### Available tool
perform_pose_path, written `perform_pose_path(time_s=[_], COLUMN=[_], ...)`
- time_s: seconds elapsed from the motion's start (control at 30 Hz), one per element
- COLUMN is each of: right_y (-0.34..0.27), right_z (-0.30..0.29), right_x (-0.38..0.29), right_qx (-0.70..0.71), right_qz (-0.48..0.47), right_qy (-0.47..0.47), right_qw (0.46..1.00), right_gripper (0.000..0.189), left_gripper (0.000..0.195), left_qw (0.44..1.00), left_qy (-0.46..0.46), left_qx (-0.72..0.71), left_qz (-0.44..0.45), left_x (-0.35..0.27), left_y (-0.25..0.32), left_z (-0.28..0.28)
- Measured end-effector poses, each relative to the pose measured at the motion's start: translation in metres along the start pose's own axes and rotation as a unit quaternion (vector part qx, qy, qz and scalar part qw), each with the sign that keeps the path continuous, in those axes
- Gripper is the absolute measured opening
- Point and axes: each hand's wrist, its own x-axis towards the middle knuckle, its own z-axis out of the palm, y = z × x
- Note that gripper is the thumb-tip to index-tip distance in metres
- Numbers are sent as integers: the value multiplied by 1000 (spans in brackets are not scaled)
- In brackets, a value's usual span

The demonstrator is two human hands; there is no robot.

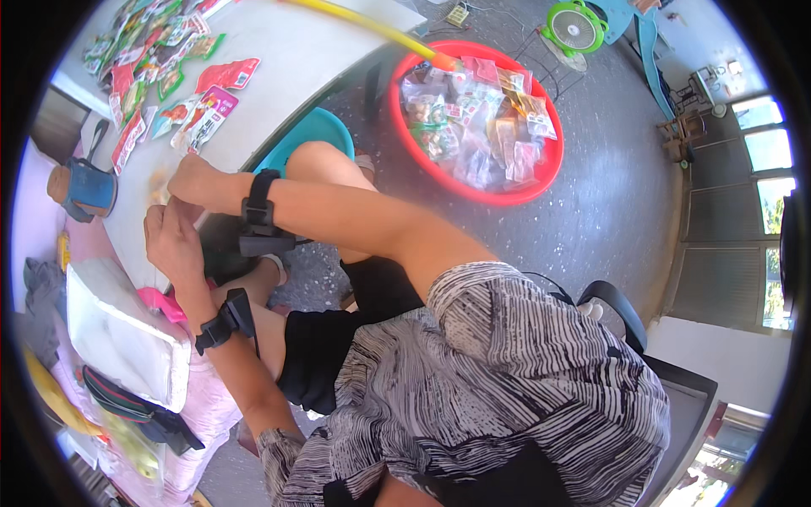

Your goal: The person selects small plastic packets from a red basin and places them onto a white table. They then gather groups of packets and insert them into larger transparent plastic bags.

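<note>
Both my hands meet over the near edge of a white table (298, 38). My right hand (206, 184), in the upper part of the pair, is curled with its fingers hidden from view. Just below it my left hand (172, 244) has bent fingers that come close to the right. Something small and pinkish shows between them, too covered to name. Beyond the hands lie a pink-and-white printed food pouch (209, 117), a red pouch (228, 74) and a heap of mixed plastic food packets (152, 47). Each wrist wears a black strap with a small device.
A red tub (557, 149) of plastic packets stands on the floor, with a yellow pole (361, 22) above it. A teal basin (326, 130) is partly under the table. Around me are a blue tape dispenser (92, 190), a white foam box (127, 336) and a green fan (573, 28).
</note>
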Motion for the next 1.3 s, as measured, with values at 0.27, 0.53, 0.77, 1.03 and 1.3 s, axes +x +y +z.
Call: perform_pose_path(time_s=[0.27, 0.53, 0.77, 1.03, 1.3], right_y=[-149, -129, -53, 79, -35], right_z=[-110, -234, -383, -401, -252], right_x=[-103, -272, -345, -449, -292], right_qx=[270, 45, -78, -507, 204], right_qz=[118, 201, 62, 429, 299], right_qy=[84, 238, 433, 183, 208], right_qw=[952, 949, 896, 725, 909], right_gripper=[20, 23, 29, 33, 33], left_gripper=[25, 23, 23, 20, 17], left_qw=[986, 977, 970, 957, 954], left_qy=[63, -9, -50, -114, -146], left_qx=[-138, -194, -219, -215, -129], left_qz=[-66, -92, -98, -159, -229], left_x=[-2, -24, -26, -32, -19], left_y=[40, 59, 70, 82, 95], left_z=[-64, -66, -64, -60, -73])
